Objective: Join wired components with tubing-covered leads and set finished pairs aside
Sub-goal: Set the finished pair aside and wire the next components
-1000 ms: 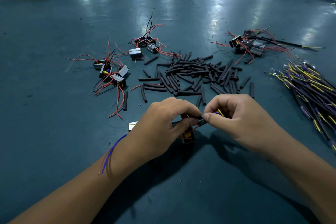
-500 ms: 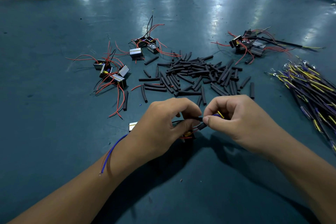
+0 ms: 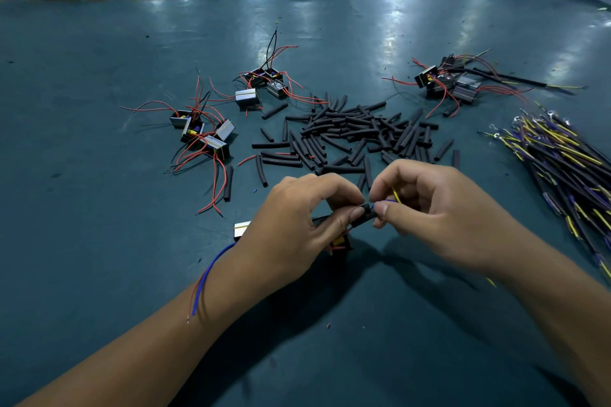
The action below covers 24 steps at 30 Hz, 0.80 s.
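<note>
My left hand (image 3: 297, 228) pinches a short black tubing piece (image 3: 363, 215) between thumb and fingers, above a small black wired component (image 3: 340, 243) that sits on the table under my palm. A second component's silver edge (image 3: 242, 230) shows left of my wrist, and blue and red leads (image 3: 208, 277) trail over my forearm. My right hand (image 3: 439, 211) pinches a blue and yellow lead (image 3: 393, 197) at the tubing's right end. Both hands meet at the tubing.
A pile of black tubing pieces (image 3: 357, 135) lies just beyond my hands. Clusters of red-wired components lie at far left (image 3: 201, 135), far middle (image 3: 264, 84) and far right (image 3: 446, 82). A bundle of yellow and purple leads (image 3: 562, 162) lies at the right. Boxes and stools stand beyond the table.
My fingers shifted slightly around the tubing and lead; the hands stay together at the same spot. Nothing else moved.
</note>
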Each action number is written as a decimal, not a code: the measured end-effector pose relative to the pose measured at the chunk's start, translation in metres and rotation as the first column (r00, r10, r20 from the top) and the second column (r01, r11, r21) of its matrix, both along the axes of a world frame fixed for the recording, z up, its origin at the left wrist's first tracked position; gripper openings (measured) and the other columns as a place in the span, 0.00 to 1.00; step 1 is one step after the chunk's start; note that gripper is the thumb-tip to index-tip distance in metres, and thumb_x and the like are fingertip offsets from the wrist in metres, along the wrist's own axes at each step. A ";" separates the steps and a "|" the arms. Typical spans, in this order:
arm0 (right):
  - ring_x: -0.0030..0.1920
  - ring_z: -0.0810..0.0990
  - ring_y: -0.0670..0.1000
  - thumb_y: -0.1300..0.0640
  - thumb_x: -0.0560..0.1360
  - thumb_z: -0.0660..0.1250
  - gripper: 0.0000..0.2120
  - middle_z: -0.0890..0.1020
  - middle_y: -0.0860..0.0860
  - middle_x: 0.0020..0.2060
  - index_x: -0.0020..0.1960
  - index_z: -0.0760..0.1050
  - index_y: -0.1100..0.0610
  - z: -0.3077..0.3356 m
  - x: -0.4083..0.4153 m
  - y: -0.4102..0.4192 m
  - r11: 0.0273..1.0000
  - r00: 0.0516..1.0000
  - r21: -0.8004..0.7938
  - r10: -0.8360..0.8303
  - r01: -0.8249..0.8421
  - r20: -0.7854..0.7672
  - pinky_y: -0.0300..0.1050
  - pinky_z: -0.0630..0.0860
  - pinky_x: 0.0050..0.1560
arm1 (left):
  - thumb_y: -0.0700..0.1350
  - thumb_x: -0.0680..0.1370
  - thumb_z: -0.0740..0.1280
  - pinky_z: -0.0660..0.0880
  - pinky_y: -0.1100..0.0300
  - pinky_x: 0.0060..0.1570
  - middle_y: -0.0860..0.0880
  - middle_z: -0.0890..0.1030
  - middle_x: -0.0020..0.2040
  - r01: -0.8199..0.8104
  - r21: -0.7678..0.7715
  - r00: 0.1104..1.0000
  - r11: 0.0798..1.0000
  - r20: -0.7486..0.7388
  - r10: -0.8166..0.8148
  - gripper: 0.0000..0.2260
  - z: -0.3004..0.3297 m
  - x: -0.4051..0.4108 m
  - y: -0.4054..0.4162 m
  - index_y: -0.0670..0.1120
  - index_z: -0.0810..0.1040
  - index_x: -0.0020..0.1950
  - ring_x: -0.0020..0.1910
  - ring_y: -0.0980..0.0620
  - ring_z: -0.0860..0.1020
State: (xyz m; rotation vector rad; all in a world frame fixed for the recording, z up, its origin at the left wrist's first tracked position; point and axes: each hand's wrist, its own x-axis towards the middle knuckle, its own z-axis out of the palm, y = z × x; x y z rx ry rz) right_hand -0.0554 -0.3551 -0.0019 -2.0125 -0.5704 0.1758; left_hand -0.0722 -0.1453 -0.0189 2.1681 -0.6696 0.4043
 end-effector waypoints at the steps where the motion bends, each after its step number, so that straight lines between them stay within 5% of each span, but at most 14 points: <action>1: 0.34 0.81 0.43 0.53 0.73 0.68 0.03 0.85 0.48 0.37 0.46 0.76 0.46 0.000 0.000 -0.001 1.000 1.000 0.001 -0.003 0.003 0.006 0.33 0.72 0.37 | 0.45 0.77 0.72 0.73 0.58 0.50 0.57 0.82 0.42 0.009 -0.008 1.000 1.000 -0.011 -0.009 0.03 0.000 -0.001 0.001 0.49 0.83 0.49 0.44 0.59 0.79; 5: 0.32 0.78 0.43 0.52 0.73 0.68 0.03 0.84 0.48 0.36 0.46 0.77 0.46 0.000 0.001 0.000 1.000 1.000 -0.007 -0.015 0.015 0.019 0.35 0.70 0.35 | 0.48 0.74 0.74 0.73 0.57 0.51 0.59 0.82 0.45 0.049 -0.009 0.998 0.999 -0.025 -0.050 0.07 0.001 -0.003 0.003 0.51 0.83 0.52 0.47 0.60 0.80; 9: 0.33 0.78 0.49 0.55 0.74 0.65 0.05 0.85 0.48 0.37 0.47 0.77 0.46 0.003 0.000 0.001 1.000 1.000 -0.004 0.006 -0.006 0.012 0.48 0.74 0.37 | 0.39 0.73 0.76 0.79 0.54 0.47 0.51 0.84 0.47 0.082 -0.023 0.996 0.996 0.041 -0.081 0.08 -0.001 0.000 -0.001 0.43 0.84 0.52 0.45 0.54 0.82; 16: 0.32 0.77 0.44 0.66 0.80 0.65 0.10 0.84 0.44 0.33 0.48 0.76 0.50 0.006 0.001 -0.001 0.999 1.000 -0.042 0.018 -0.017 0.023 0.35 0.72 0.36 | 0.43 0.73 0.76 0.77 0.47 0.48 0.51 0.85 0.47 0.011 0.100 0.989 0.995 0.144 -0.026 0.09 -0.003 -0.003 -0.003 0.43 0.84 0.52 0.47 0.50 0.83; 19: 0.32 0.78 0.44 0.64 0.80 0.65 0.10 0.83 0.43 0.32 0.50 0.75 0.49 0.006 0.001 -0.002 0.999 1.000 -0.045 0.022 -0.021 0.020 0.36 0.72 0.37 | 0.46 0.74 0.73 0.75 0.46 0.49 0.53 0.85 0.46 -0.052 0.172 0.980 0.984 0.200 0.017 0.09 -0.003 -0.004 -0.003 0.46 0.85 0.53 0.45 0.50 0.83; 22: 0.33 0.79 0.50 0.58 0.81 0.65 0.09 0.84 0.47 0.34 0.54 0.70 0.43 0.006 0.002 -0.005 0.998 0.999 -0.064 0.029 -0.027 0.023 0.52 0.73 0.38 | 0.47 0.77 0.71 0.74 0.45 0.48 0.54 0.85 0.46 -0.048 0.180 0.978 0.983 0.207 0.010 0.08 -0.004 -0.004 -0.003 0.46 0.85 0.53 0.44 0.51 0.83; 24: 0.31 0.77 0.50 0.55 0.81 0.65 0.12 0.85 0.46 0.34 0.57 0.67 0.40 0.007 0.003 -0.007 0.990 0.998 -0.136 0.039 -0.030 0.058 0.47 0.71 0.36 | 0.45 0.76 0.72 0.74 0.45 0.48 0.54 0.85 0.47 -0.045 0.168 0.979 0.985 0.204 0.010 0.08 -0.005 -0.003 -0.004 0.45 0.85 0.54 0.44 0.51 0.83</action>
